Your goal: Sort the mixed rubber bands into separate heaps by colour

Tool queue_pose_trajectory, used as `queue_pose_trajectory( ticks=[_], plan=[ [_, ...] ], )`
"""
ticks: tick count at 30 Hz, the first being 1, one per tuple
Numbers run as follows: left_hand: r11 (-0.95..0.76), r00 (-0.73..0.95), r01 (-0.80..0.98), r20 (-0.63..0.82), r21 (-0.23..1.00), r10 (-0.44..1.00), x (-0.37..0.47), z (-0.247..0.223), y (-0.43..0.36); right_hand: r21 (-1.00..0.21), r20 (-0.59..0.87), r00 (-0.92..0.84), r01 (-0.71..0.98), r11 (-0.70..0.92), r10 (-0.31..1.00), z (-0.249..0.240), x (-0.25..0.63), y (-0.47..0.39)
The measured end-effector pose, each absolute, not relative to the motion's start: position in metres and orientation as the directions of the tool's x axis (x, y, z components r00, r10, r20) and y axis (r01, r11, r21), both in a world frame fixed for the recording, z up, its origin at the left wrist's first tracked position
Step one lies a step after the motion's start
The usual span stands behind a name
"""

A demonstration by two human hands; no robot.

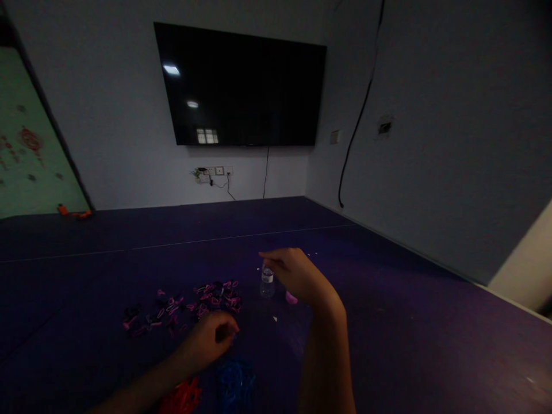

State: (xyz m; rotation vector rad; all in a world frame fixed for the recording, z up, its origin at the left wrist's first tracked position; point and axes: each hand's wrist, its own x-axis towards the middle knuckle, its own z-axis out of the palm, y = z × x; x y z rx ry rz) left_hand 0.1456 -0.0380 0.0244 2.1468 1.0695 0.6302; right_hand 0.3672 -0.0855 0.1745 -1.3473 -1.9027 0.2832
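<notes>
A small clear plastic bottle with a pale label stands upright on the dark purple surface. My right hand is bent over its top, fingers pressed together at the mouth; the neck and whatever the fingers pinch are hidden. Nearer to me, my left hand curls into a pinch, with a faint bluish bit at the fingertips too small to name. Just beyond it lies a loose pile of pink and dark loops. Below it are a blue strand bundle and a red strand bundle.
A pink round object sits beside the bottle, partly behind my right hand. White scraps dot the purple surface. Orange items lie far left. A television hangs on the back wall, and a black cable runs down the right wall.
</notes>
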Motion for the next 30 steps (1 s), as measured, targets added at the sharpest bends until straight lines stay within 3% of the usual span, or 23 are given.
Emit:
queue_pose_trajectory(
  ticks=[4,9,17,21,27,30],
  plan=[
    [-0.617,0.696,0.523,0.124,0.588,0.708,0.151,0.007,-0.074,-0.546,0.475,-0.147,0.724,0.422,0.867,0.174,0.365,-0.085],
    [-0.625,0.702,0.478,0.159,0.617,0.694,0.148,-0.001,-0.085,-0.542,0.443,-0.175,0.728,0.419,0.879,0.173,0.369,-0.082],
    [-0.667,0.593,0.370,0.388,0.647,0.706,0.123,0.002,-0.095,-0.583,0.387,-0.248,0.680,0.444,0.888,0.176,0.373,-0.084],
    [-0.598,0.564,0.439,0.312,0.671,0.764,0.090,0.023,-0.111,-0.631,0.312,-0.380,0.602,0.489,0.871,0.148,0.346,-0.074],
    [-0.504,0.220,0.669,0.502,0.546,0.836,0.001,0.025,-0.142,-0.593,0.274,-0.482,0.596,0.541,0.832,0.047,0.315,-0.097],
    [-0.329,0.007,0.819,0.565,0.470,0.825,-0.048,0.002,-0.145,-0.584,0.198,-0.523,0.616,0.528,0.829,0.020,0.313,-0.112]
  ],
)
